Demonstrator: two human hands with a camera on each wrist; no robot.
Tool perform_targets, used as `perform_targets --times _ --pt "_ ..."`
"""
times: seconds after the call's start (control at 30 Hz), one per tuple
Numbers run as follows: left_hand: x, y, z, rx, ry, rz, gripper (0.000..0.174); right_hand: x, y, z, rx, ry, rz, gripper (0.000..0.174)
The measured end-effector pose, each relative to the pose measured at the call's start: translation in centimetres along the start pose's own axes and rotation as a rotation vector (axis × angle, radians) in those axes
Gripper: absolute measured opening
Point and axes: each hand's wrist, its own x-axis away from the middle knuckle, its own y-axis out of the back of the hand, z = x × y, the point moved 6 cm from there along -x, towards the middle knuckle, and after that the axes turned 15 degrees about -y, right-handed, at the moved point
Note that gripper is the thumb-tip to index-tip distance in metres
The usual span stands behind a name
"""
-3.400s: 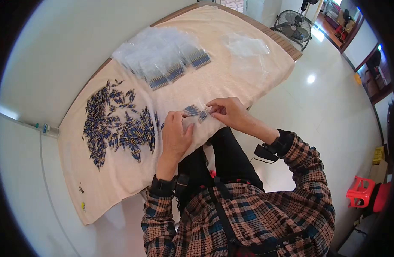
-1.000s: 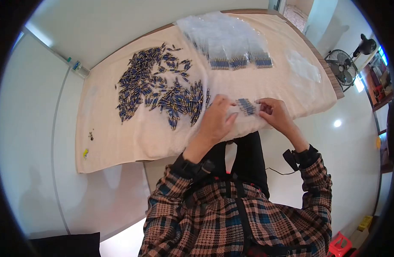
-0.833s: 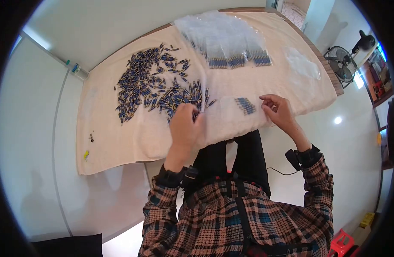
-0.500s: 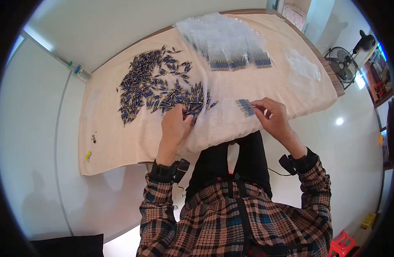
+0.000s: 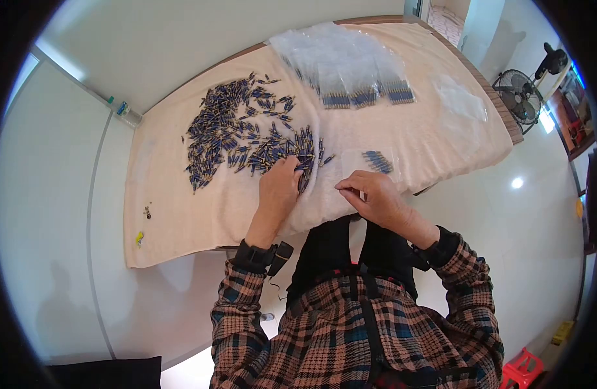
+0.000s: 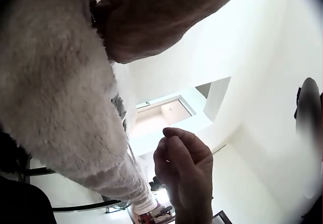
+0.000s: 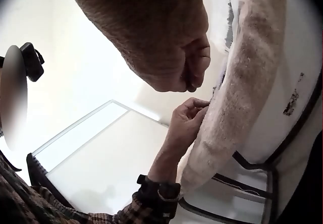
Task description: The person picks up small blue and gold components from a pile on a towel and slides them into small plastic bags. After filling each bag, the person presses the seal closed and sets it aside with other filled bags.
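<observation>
Small dark-blue cylindrical pieces with gold-coloured ends lie in a loose pile (image 5: 211,133) on the pale towel. My left hand (image 5: 279,191) is at the near edge of this pile, thumb and fingertips bent in around a few pieces. To its right, my right hand (image 5: 376,201) hovers over the towel's front edge. Its fingers are curled with the thumb against them, and no piece shows between them in the wrist views. Just beyond it a clear plastic bag (image 5: 393,158) lies flat, with a short row of the blue pieces (image 5: 378,161) in it.
Filled clear bags (image 5: 337,58) overlap in a stack at the back, their blue pieces in neat rows. Flat clear bags (image 5: 464,100) lie at the right. A small yellow item (image 5: 139,238) is at the left corner. A fan (image 5: 519,94) stands beyond the table.
The left hand has gone from beside the small bag leftward to the pile. The right hand has left the bag and moved left and nearer the body. The bag's row of pieces stays on the towel.
</observation>
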Motion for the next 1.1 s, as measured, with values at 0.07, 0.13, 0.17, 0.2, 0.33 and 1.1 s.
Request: perform_targets --times 0.07,0.13,0.17,0.2,0.33,1.1 --pt "0.3 0.1 1.5 0.009 0.002 -0.055 0.013 0.0 0.0 0.1 0.0 -0.023 0.015 0.009" --pt "0.8 0.4 3.1 0.025 0.005 -0.16 0.011 0.0 -0.1 0.0 0.01 -0.049 0.034 0.01" --pt "0.8 0.5 3.0 0.024 0.003 -0.159 0.011 0.0 -0.3 0.0 0.013 -0.062 0.042 0.01" --pt "0.9 0.6 3.4 0.115 0.067 -0.186 0.01 0.0 -0.4 0.0 0.012 -0.062 0.042 0.01" --pt "1.3 0.9 4.0 0.414 0.224 -0.3 0.01 -0.4 -1.2 -0.1 -0.029 -0.061 0.053 0.011" --pt "1.7 -0.9 2.7 1.254 0.458 -0.361 0.011 -7.6 -7.0 -2.2 -0.766 -0.411 -0.023 0.015"
